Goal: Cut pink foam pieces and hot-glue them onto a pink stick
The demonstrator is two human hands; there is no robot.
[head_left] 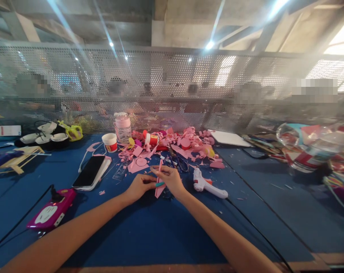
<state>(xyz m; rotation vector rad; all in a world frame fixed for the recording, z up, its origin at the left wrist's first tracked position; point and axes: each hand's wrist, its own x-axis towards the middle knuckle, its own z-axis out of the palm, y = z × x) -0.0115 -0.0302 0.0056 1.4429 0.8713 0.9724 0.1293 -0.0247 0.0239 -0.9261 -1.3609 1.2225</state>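
Note:
Both my hands meet over the blue table, just in front of a heap of pink scraps [189, 144]. My right hand [172, 180] is closed on a folded strip of pink foam or paper [159, 192], which stands roughly upright. Fingers of my left hand [140, 186] pinch at the left side of the same piece, where a small teal strip [159, 184] shows. Part of the pink piece is hidden by my fingers. Right of my hands lies a white glue gun [207, 184] on its side. Dark-handled scissors [181, 163] lie at the scraps' front edge.
A phone [90, 170] lies on a white item to the left, near a magenta power strip [52, 210]. Behind stand a paper cup [109, 143] and a pink-lidded jar [123, 127]. The glue gun's cord [254, 227] crosses the right side. A perforated metal screen [172, 83] borders the back.

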